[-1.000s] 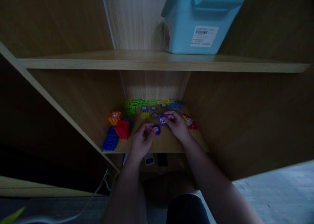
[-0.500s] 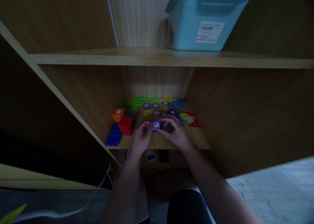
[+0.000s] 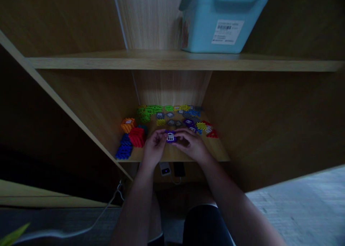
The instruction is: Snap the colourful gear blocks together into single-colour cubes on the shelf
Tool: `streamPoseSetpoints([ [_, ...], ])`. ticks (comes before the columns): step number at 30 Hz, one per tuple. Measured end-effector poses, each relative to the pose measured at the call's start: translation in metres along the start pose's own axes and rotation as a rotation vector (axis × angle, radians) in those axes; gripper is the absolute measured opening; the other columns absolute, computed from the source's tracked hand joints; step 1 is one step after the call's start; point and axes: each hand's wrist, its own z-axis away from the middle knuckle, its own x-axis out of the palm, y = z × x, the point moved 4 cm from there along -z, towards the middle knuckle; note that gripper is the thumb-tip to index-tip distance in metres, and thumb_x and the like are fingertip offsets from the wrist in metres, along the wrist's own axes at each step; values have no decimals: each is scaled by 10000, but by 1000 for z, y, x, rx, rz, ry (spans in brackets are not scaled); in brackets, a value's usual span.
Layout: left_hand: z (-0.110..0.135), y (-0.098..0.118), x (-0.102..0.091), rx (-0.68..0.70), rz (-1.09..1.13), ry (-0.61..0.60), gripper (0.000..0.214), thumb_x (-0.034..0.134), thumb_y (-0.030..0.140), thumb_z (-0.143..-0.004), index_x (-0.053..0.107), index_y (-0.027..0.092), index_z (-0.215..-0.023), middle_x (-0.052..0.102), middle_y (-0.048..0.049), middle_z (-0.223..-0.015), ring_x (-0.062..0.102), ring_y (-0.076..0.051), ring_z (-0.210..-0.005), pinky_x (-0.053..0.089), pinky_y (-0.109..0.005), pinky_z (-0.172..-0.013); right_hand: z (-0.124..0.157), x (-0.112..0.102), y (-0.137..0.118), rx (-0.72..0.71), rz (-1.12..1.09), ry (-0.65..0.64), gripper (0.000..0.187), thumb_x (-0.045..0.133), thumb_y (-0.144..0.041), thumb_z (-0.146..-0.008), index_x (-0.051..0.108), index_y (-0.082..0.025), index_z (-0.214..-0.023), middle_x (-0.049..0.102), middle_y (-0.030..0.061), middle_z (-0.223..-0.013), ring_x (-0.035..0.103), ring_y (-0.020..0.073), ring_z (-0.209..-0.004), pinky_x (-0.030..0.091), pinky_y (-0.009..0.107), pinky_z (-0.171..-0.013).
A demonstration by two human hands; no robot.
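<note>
Between my two hands is a purple building tile with a white window grid in its middle. My left hand pinches its left side between thumb and fingers. On its right side, the fingers of my right hand close on the edge. Just behind the right hand lie more purple tiles and a yellow tile. To the left of my left hand stand a red stack of tiles, an orange stack and blue stacks.
Green tiles, grey tiles and red tiles lie farther back on the lower shelf. A light-blue bin stands on the upper shelf. Below sit a white device and a black one with a cable.
The purple tile has turned slightly, so its window grid faces me more squarely. My right fingers have come in closer to its edge. The whole view has shifted a little.
</note>
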Motion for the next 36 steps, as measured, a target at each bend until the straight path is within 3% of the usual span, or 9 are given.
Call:
streamPoseSetpoints([
  [5, 0, 3, 1, -16, 71, 1, 393, 693, 424, -985, 599, 216, -1305, 747, -4, -904, 737, -169, -855, 567, -274, -821, -2, 3, 3, 30, -33, -9, 265, 831, -336, -955, 740, -326, -1204, 750, 63, -1304, 742, 214, -994, 650, 387, -839],
  [10, 0, 9, 2, -19, 68, 7, 330, 691, 359, -971, 604, 219, -1257, 754, -14, -928, 742, -170, -860, 572, -278, -810, -2, 4, 10, 74, -11, -2, 262, 842, -340, -946, 737, -322, -1184, 760, 49, -1244, 697, 189, -843, 611, 374, -793],
  [22, -1, 6, 1, 36, -157, 62, 179, 653, 279, -973, 689, 226, -1140, 771, -36, -1013, 742, -193, -930, 564, -308, -858, -2, 6, 16, 119, 57, -30, 254, 852, -301, -931, 733, -297, -1155, 764, 27, -1068, 684, 216, -872, 560, 361, -812],
  [36, -3, 7, 1, 29, -276, 55, 141, 639, 223, -987, 679, 223, -1122, 783, -36, -1004, 755, -200, -922, 580, -329, -849, -1, 8, 21, 134, 53, -51, 273, 865, -232, -915, 708, -280, -1133, 777, 32, -1118, 711, 225, -967, 567, 370, -876],
])
